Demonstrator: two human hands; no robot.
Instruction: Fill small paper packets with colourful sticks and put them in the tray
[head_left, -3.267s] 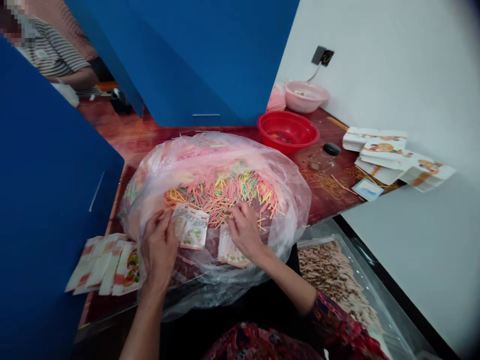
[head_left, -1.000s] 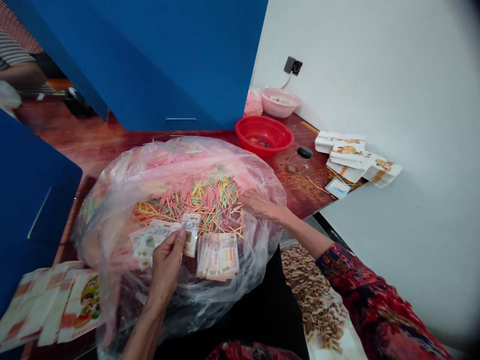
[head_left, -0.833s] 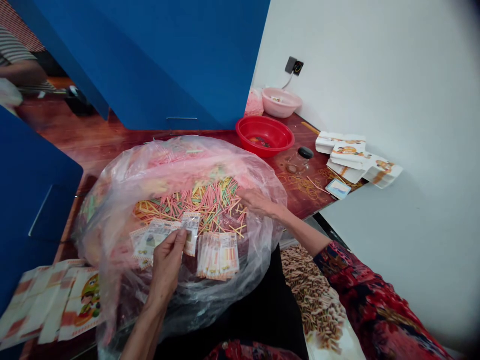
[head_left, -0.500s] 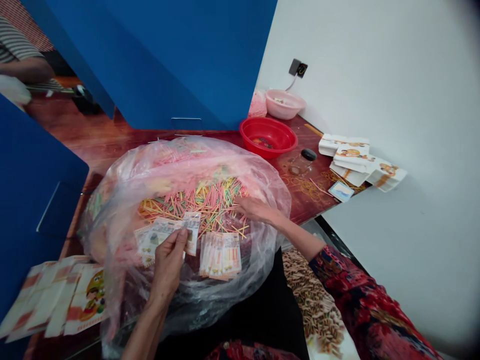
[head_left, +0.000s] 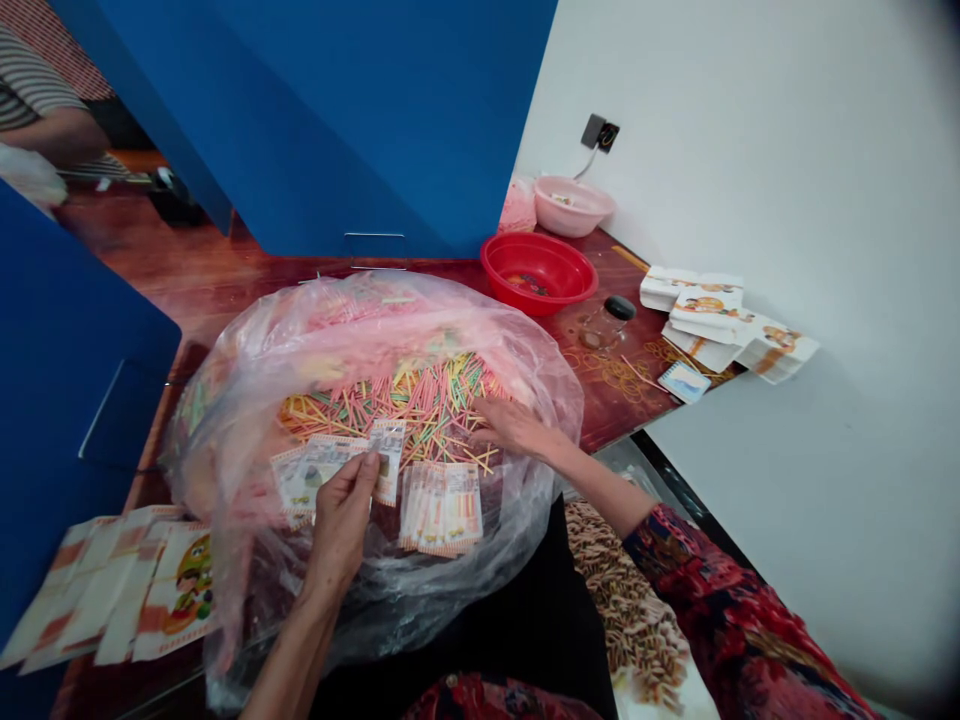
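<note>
My left hand (head_left: 342, 525) pinches a small printed packet (head_left: 387, 462) between thumb and fingers. Under and left of it, more flat packets (head_left: 316, 468) lie fanned out. My right hand (head_left: 514, 425) is at the right edge of a heap of thin pink, yellow and green sticks (head_left: 409, 405), its fingers stretched out and apart; I cannot make out any stick in them. The heap lies in a large clear plastic bag (head_left: 525, 530) with its mouth spread wide. Near the bag's front edge, between my hands, sits a row of overlapping packets (head_left: 441, 508) with coloured contents showing.
Blue partitions (head_left: 390, 130) stand behind and to the left. A red basin (head_left: 536, 300), a pink basin (head_left: 574, 215), a lidded jar (head_left: 611, 320), rubber bands and bundled printed sheets (head_left: 705, 305) are at the right. More printed bags (head_left: 169, 600) lie lower left. A co-worker's arm (head_left: 64, 135) shows upper left.
My right hand's fingers have spread apart at the edge of the stick heap. My left hand keeps the same packet in nearly the same place. The view has shifted slightly.
</note>
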